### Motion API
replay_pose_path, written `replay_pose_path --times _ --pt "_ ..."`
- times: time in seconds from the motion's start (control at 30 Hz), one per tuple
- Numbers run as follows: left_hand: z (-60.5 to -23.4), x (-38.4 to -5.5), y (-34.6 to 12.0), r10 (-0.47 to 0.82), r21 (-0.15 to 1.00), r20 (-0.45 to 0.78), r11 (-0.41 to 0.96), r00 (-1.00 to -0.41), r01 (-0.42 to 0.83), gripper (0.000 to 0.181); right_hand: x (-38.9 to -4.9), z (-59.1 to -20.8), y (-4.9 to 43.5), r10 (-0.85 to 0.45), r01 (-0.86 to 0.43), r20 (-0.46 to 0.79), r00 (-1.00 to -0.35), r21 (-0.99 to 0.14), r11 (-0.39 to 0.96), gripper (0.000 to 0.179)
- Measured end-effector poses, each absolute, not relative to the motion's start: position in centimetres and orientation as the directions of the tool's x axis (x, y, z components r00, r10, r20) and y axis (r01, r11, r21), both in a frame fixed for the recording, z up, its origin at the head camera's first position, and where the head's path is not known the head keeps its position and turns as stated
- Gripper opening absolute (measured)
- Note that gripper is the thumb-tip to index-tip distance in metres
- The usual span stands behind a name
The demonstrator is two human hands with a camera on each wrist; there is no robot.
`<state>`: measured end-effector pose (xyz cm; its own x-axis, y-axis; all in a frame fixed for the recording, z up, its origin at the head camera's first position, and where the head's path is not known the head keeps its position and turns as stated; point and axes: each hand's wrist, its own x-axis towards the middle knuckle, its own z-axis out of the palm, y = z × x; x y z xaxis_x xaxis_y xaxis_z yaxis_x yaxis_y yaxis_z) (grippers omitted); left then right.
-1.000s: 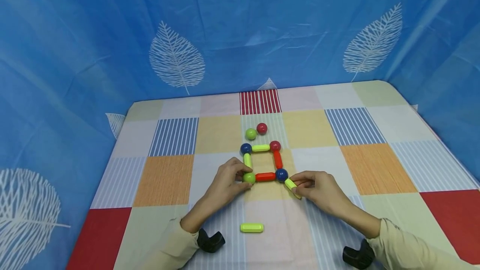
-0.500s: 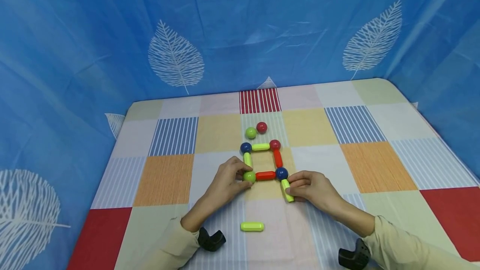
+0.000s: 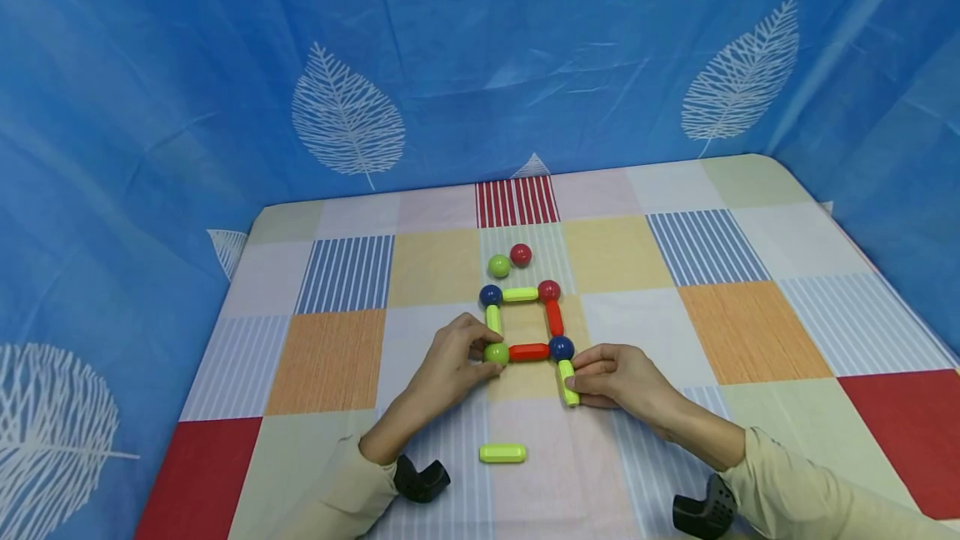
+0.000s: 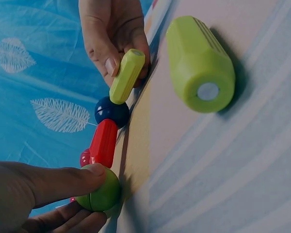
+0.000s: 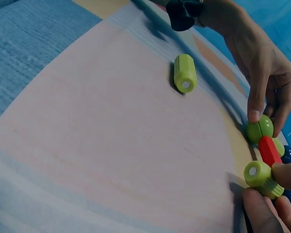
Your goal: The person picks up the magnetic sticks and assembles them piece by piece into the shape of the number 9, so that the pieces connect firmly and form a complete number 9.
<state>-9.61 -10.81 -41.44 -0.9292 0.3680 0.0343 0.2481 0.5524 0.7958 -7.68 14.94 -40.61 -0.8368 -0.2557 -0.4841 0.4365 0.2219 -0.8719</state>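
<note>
My left hand (image 3: 455, 361) pinches the green ball (image 4: 104, 190) at the near left corner of a square made of magnetic rods and balls. Two yellow-green rods and two red rods, one being the near red rod (image 3: 528, 352), form its sides. My right hand (image 3: 624, 379) holds a yellow-green rod (image 3: 567, 383) between thumb and fingers. That rod's far end meets the blue ball (image 3: 561, 347) at the near right corner, and its free end points toward me. Another blue ball (image 3: 491, 295) and a red ball (image 3: 549, 290) mark the far corners.
A loose yellow-green rod (image 3: 502, 453) lies on the checked tablecloth (image 3: 442, 423) nearer to me. Beyond the square, a loose green ball (image 3: 498, 266) and a loose red ball (image 3: 521, 255) sit side by side. A blue leaf-print curtain (image 3: 525, 65) hangs behind the table.
The rod in my right hand has swung leftward about the blue ball, from slanting right to pointing nearly straight toward me. My left hand stays on the green ball.
</note>
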Motion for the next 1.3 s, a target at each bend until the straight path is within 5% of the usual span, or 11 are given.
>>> replay_pose_path --times 0.4,0.63,0.87,1.3 --pt "-41.4 -9.8 -10.9 0.369 0.795 0.019 0.557 -0.929 0.238 0.030 -8.5 -40.2 15.8 -0.308 0.381 -0.451 -0.838 -0.887 0.261 0.038" --pt "-41.4 -9.9 -10.9 0.376 0.793 0.034 0.554 -0.926 0.254 0.029 -12.6 -38.9 17.1 -0.264 0.099 -0.269 -0.926 -0.850 0.518 0.038" --pt "-41.5 -9.6 -10.8 0.375 0.794 0.029 0.554 -0.926 0.249 0.030 -16.7 -38.9 16.5 -0.397 -0.162 -0.127 -0.909 -0.769 0.618 0.044" --pt "-41.5 -9.8 -10.4 0.384 0.791 0.037 0.553 -0.923 0.262 0.029 -19.6 -40.1 14.9 -0.476 -0.246 -0.102 -0.873 -0.751 0.613 0.029"
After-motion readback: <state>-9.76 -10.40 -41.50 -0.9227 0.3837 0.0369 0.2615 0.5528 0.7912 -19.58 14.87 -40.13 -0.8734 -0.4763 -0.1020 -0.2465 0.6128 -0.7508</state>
